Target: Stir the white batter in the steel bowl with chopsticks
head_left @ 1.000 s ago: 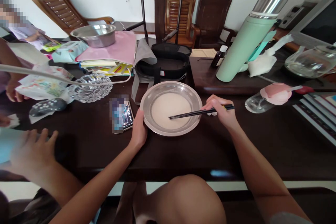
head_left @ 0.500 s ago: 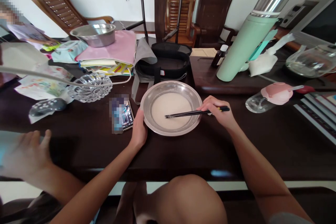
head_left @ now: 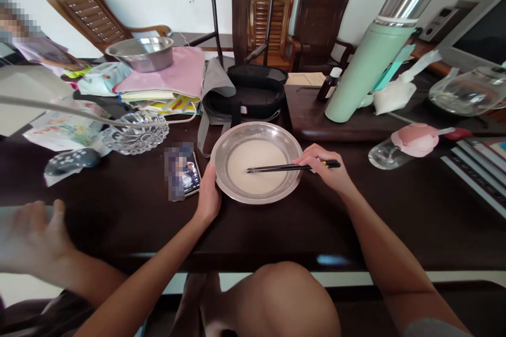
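Observation:
A round metal basin [head_left: 292, 171] stands on the dark table in front of me, holding a milky white liquid [head_left: 256, 152]. My left hand [head_left: 208, 197] grips the basin's left rim; its fingertips are partly hidden behind the basin's side. In my right hand [head_left: 326, 168] is a pair of black chopsticks [head_left: 276, 168], closed in the fingers. They slant over the right rim, with their tips in the liquid near the middle. A phone [head_left: 190, 176] with a lit screen lies just left of my left hand.
A neighbour's blurred hand [head_left: 35, 231] is at the lower left. Around the table are a glass dish [head_left: 136, 131], a black bag [head_left: 253, 97], a green thermos [head_left: 367, 63], a pink-lidded bottle [head_left: 415, 139], books [head_left: 478, 174] and a metal bowl [head_left: 148, 58] on papers.
The chopstick tips have shifted left and slightly up within the liquid, my right hand following leftward. My left hand stays on the basin. The neighbour's hand has moved left.

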`<state>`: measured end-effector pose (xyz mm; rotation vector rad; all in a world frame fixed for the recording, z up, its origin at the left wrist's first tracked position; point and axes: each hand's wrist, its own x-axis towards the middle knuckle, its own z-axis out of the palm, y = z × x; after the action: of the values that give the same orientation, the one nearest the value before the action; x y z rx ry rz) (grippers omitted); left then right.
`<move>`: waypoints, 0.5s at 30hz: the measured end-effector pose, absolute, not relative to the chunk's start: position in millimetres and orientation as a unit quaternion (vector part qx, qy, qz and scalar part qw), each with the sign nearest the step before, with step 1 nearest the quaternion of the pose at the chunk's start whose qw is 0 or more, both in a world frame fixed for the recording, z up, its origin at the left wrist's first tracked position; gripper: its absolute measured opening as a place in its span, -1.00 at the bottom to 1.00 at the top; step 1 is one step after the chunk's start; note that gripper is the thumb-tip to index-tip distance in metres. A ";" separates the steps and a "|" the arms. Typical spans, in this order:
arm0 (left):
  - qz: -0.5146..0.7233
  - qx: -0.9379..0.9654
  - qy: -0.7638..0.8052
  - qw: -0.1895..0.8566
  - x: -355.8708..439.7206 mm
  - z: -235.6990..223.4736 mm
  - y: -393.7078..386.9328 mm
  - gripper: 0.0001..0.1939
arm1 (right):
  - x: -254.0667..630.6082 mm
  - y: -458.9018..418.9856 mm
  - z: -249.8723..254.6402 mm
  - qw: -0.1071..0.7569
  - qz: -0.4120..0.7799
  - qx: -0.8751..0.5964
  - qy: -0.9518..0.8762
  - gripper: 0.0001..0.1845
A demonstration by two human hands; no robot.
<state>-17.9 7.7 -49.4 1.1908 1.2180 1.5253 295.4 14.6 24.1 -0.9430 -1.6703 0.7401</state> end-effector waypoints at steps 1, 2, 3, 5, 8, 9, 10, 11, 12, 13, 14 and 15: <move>0.606 0.475 0.485 0.414 -17.7 -49.2 7.6 -0.49 | 295.3 14.8 24.0 0.519 0.301 -0.400 -0.693 -0.63; 0.605 0.476 0.485 0.414 -17.6 -49.0 7.5 -0.49 | 295.7 14.9 24.1 0.526 0.296 -0.405 -0.687 -0.62; 0.605 0.478 0.485 0.413 -17.4 -48.8 7.5 -0.50 | 296.4 14.8 24.3 0.535 0.297 -0.409 -0.677 -0.61; 0.604 0.480 0.482 0.415 -17.1 -48.3 7.3 -0.50 | 298.4 14.4 25.0 0.551 0.310 -0.411 -0.657 -0.56; 0.604 0.481 0.482 0.414 -16.7 -46.9 7.1 -0.50 | 299.4 13.9 25.1 0.551 0.335 -0.401 -0.651 -0.52; 0.604 0.480 0.482 0.414 -16.6 -46.6 7.0 -0.50 | 298.8 13.9 24.9 0.545 0.339 -0.397 -0.656 -0.52; 0.605 0.480 0.483 0.413 -16.6 -46.4 7.0 -0.50 | 298.0 14.1 24.6 0.538 0.340 -0.394 -0.663 -0.54; 0.605 0.479 0.484 0.413 -16.7 -46.6 7.1 -0.50 | 297.0 14.3 24.4 0.530 0.336 -0.394 -0.671 -0.56; 0.606 0.478 0.483 0.413 -16.9 -47.2 7.2 -0.50 | 296.1 14.5 24.4 0.525 0.329 -0.397 -0.677 -0.58; 0.607 0.478 0.482 0.413 -17.2 -48.1 7.4 -0.51 | 295.5 14.7 24.6 0.521 0.318 -0.403 -0.682 -0.60; 0.608 0.478 0.481 0.412 -17.5 -49.2 7.6 -0.51 | 295.4 14.8 24.9 0.522 0.308 -0.408 -0.682 -0.60; 0.610 0.478 0.479 0.412 -17.8 -50.3 7.9 -0.52 | 295.7 14.7 25.5 0.528 0.300 -0.414 -0.679 -0.60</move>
<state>-17.8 7.9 -50.3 1.2031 1.2063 1.5348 295.7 14.7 25.5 -0.9896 -1.6217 0.7158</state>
